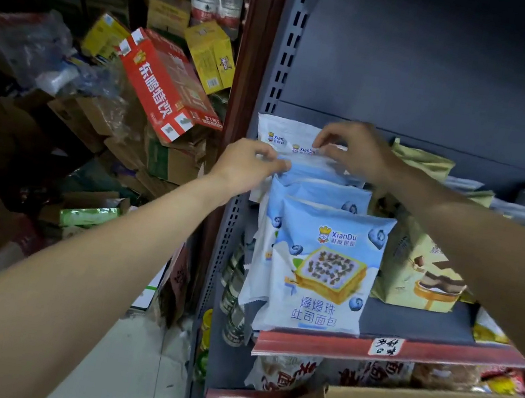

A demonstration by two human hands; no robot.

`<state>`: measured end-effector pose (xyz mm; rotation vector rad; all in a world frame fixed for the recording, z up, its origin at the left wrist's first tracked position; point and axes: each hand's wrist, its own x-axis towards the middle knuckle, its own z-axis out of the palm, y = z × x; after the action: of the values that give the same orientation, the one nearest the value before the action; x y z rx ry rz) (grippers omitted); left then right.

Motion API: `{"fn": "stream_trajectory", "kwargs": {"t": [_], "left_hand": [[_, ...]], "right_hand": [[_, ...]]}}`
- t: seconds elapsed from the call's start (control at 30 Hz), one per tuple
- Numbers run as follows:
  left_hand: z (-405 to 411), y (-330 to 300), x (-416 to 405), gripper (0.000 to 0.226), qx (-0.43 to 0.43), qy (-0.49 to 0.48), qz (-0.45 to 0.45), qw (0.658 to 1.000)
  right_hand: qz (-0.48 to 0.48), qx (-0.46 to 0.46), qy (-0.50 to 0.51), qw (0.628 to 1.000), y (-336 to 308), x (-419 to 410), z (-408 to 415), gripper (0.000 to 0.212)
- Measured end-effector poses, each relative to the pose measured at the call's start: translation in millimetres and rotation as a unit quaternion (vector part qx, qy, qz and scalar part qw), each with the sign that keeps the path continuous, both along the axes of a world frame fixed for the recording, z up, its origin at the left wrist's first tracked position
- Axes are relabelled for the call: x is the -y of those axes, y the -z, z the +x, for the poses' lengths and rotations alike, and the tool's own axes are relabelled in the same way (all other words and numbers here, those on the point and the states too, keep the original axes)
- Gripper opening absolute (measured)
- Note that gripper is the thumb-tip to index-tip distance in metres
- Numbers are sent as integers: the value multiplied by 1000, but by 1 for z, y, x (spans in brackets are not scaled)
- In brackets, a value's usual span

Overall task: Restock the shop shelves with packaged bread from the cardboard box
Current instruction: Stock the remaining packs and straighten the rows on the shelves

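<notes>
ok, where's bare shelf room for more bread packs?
Bare dark shelf between the blue-white blueberry toast packs and red price rail, below the yellow cake packs. Crowded at the left upright, where both hands grip packs.

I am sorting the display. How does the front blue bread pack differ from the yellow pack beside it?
The front blue bread pack is pale blue with blueberry art; the yellow pack is cream-yellow with a brown cake picture. The blue pack stands at the shelf's front edge, fully visible; the yellow pack sits further back, partly hidden. Both stand upright on the same shelf.
</notes>
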<state>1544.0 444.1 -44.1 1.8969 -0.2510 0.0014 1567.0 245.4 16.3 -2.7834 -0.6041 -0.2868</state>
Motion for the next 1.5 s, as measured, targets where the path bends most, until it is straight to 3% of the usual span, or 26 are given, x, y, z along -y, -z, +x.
{"fn": "stream_trajectory", "kwargs": {"t": [0.07, 0.2, 0.47, 0.8, 0.9, 1.17, 1.37, 1.5], "left_hand": [[0, 5, -1, 24, 31, -4, 21, 999], [-8, 11, -6, 15, 70, 15, 51, 996], [-14, 10, -6, 11, 105, 24, 66, 992], [-18, 5, -8, 10, 120, 13, 72, 990], [-20, 4, -8, 8, 124, 17, 74, 989], [-23, -1, -7, 7, 130, 20, 76, 988], [-21, 3, -7, 3, 94, 27, 3, 995], [-13, 8, -10, 27, -18, -60, -121, 991]], "right_hand": [[-34, 35, 20, 999, -2, -2, 12, 20], [-84, 1, 42, 996, -4, -6, 30, 30], [-113, -12, 57, 992, -2, -11, 38, 10], [-161, 23, 124, 979, -5, -20, 33, 10], [-192, 32, 93, 976, -3, -23, 32, 14], [-117, 70, 43, 990, -14, -39, 21, 11], [-136, 31, 56, 989, -10, -53, 27, 9], [-123, -11, 75, 989, -9, -48, 29, 24]]}}
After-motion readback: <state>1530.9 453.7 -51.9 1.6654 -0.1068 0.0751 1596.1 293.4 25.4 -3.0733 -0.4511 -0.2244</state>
